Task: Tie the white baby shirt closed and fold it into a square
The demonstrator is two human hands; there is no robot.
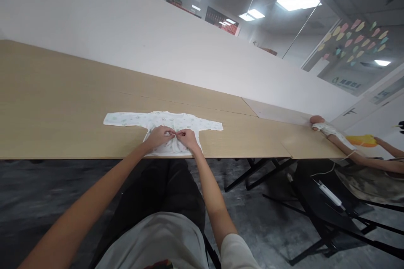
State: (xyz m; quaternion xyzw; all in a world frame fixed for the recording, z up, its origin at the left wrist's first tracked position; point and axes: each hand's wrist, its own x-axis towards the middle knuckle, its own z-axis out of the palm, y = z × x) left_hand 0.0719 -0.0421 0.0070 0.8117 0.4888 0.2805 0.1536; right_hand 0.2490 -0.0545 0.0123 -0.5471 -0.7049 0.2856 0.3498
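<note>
A small white baby shirt (167, 118) with a fine printed pattern lies spread on the wooden table, its long sleeves stretched out to both sides. Its lower hem rests along the table's front edge. My left hand (160, 136) and my right hand (187, 138) meet over the middle of the shirt's front. Both pinch the fabric there with thumb and fingers, the fingertips almost touching. Whatever fastener may be between the fingertips is too small to make out.
The light wooden table (63, 92) runs along a white partition wall (142, 38). At right, another person's arm (372, 160) reaches toward a doll (328, 130) on the table, near a yellow-orange object (361, 140). A black folding chair (328, 214) holds a white power strip (330, 194).
</note>
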